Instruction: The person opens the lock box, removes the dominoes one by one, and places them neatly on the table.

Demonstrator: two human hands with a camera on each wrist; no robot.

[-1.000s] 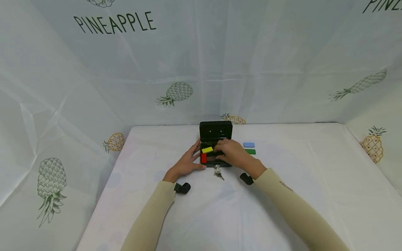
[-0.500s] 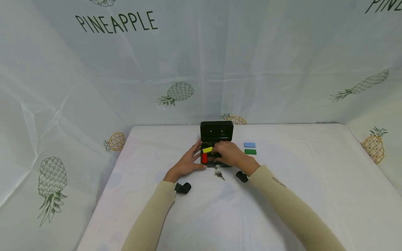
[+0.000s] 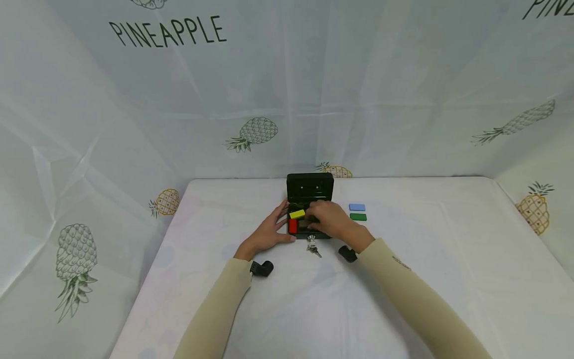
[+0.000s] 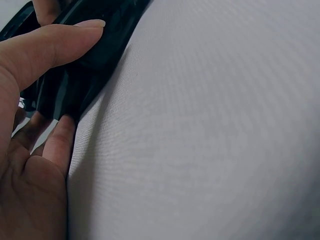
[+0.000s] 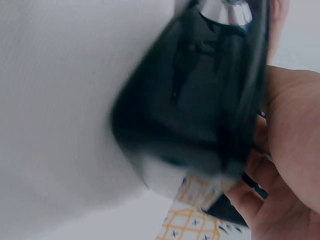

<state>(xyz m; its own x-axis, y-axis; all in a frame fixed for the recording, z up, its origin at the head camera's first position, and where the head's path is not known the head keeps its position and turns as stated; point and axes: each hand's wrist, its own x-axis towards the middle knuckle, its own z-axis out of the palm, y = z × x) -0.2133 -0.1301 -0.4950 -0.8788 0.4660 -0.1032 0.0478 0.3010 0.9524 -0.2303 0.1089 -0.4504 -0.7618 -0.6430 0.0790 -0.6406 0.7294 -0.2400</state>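
From my end, going left to right: the white tabletop (image 3: 197, 234) runs wide out to its left edge, so plenty of elbow room there. The left hand (image 3: 266, 233) has thumb and fingers spread, touching the front corner and left side of the black cash box (image 5: 185, 110); some fingertips are lost behind it on my left wrist feed. Inside sit a red block (image 3: 293, 226) and, just behind it, a tilted yellow block (image 3: 297, 214). The raised lid (image 3: 310, 194) stands near the back edge, so that side's tight. Keys (image 3: 314, 251) hang at the front. The right hand (image 3: 334, 219) covers the box's right half, fingertips hidden; can't tell if they're pinching anything, and the right wrist feed's blurry. Just beyond it, a blue block (image 3: 357, 207) and green block (image 3: 358, 217), then lots of tabletop rightward.
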